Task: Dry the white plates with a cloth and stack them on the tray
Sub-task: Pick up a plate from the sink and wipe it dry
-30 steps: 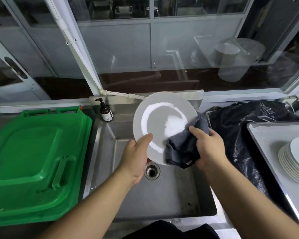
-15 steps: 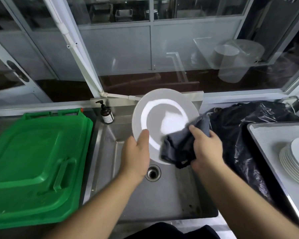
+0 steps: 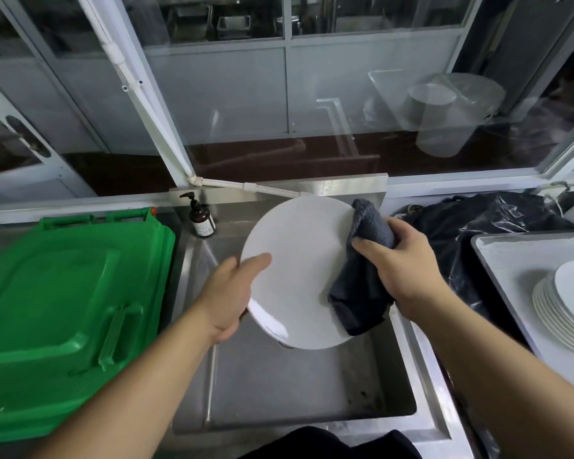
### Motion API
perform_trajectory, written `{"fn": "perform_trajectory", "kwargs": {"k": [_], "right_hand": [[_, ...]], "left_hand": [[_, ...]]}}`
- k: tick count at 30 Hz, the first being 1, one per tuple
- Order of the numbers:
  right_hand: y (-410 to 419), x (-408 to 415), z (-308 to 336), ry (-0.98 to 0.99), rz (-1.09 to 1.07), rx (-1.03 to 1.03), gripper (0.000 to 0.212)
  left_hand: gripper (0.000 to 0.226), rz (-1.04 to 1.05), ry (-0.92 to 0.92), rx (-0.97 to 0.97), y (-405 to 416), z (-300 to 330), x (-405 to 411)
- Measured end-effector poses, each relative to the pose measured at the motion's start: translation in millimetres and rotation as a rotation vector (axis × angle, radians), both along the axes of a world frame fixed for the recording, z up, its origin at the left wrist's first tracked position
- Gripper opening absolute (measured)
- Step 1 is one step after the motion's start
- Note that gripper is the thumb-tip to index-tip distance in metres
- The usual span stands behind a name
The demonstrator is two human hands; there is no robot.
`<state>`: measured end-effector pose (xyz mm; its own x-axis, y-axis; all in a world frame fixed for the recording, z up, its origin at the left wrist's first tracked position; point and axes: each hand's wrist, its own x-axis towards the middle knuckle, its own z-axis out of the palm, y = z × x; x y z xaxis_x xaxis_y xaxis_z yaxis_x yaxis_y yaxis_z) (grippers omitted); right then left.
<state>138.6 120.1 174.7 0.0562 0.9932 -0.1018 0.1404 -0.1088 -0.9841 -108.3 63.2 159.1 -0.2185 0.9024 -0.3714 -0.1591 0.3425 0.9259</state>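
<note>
- The white plate was held above the steel sink, tilted, its plain face turned toward the camera; it touched neither the basin floor nor the walls.
- The left hand was clamped on the plate's left rim; the thumb lay across the near face, and the other fingers were hidden behind the plate.
- The right hand was closed on a dark grey cloth; the cloth was pressed against the plate's right edge, one fold standing up above the rim and the remainder hanging down over the lower right of the plate.
- A stack of white plates lay on the tray at the right side of the view, well apart from the held plate; the stack ran off the frame edge, so the count could not be told.
- A black plastic bag lay between the sink and the tray, behind the right hand.
- A green lid rested to the left of the sink; its right edge stood just beside the basin.
- A brown pump bottle stood upright at the rear left corner of the sink, beside the green lid; the label text was too small to read.
- Both forearms were bare.
</note>
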Motion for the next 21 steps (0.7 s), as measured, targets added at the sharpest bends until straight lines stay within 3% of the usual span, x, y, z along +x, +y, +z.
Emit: {"fn": "perform_trajectory", "kwargs": {"k": [3,5,11,15,21], "right_hand": [[3,-4,4,0.044,-0.077,0.012,0.022],[3,-8,-3,0.144,-0.199,-0.03,0.019],[-17,-29,-35,0.457,-0.408,-0.305,0.012],[-13,-17,-39,0.39,-0.378,-0.324,0.012],[3,10,-14,0.091,-0.158,-0.073,0.025]], "left_hand": [[0.063,0.006,0.106,0.047,0,2,6],[0.054,0.066,0.133,0.078,-2,1,19],[0.029,0.254,-0.005,0.146,-15,-5,71],[0.025,0.14,-0.15,0.059,-20,-7,69],[0.016,-0.044,-0.074,-0.085,-8,7,20]]}}
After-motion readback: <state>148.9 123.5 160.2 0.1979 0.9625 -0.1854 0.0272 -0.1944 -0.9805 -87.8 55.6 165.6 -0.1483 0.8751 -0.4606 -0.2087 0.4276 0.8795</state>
